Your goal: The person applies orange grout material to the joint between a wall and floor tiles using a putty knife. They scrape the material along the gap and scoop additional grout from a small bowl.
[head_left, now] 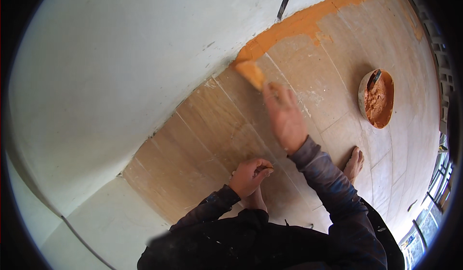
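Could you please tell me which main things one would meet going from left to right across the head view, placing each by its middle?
Left hand → right hand → bare right foot → tub with orange paste in it.

The right hand (285,118) grips an orange-smeared spreader (250,74) at the floor (207,120) beside the white wall (135,53); the left hand (248,177) curls nearer; a bucket (361,98) stands right.
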A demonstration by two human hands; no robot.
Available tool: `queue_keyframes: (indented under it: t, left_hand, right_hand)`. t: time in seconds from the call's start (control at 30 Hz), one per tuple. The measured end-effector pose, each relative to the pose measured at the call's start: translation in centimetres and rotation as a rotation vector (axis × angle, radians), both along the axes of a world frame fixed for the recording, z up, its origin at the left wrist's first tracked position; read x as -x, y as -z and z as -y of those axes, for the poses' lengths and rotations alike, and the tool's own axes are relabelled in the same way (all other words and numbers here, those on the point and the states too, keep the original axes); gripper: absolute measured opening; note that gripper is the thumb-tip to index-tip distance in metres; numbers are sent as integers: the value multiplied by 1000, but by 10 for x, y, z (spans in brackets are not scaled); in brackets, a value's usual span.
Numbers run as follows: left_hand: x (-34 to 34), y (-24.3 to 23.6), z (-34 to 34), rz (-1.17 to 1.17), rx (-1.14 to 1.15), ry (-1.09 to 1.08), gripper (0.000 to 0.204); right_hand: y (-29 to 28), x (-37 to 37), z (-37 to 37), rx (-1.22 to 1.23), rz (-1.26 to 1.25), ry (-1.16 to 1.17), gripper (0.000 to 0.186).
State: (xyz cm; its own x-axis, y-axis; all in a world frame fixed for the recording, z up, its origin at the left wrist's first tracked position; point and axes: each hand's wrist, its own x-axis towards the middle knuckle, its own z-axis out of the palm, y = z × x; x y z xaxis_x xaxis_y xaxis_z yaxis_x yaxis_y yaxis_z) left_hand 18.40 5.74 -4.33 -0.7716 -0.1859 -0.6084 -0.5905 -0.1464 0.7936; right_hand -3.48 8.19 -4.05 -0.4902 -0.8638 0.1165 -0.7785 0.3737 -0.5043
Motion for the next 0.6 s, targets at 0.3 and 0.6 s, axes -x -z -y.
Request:
queue_keyframes:
  t: [0.3,0.6]
  left_hand:
    - [2,1,-1,18,4,31,14]
    - [-1,4,1,56,-11,3,16]
  right_hand:
    - [33,20,21,56,0,32,58]
    - [29,-25,20,39,55,-98,52]
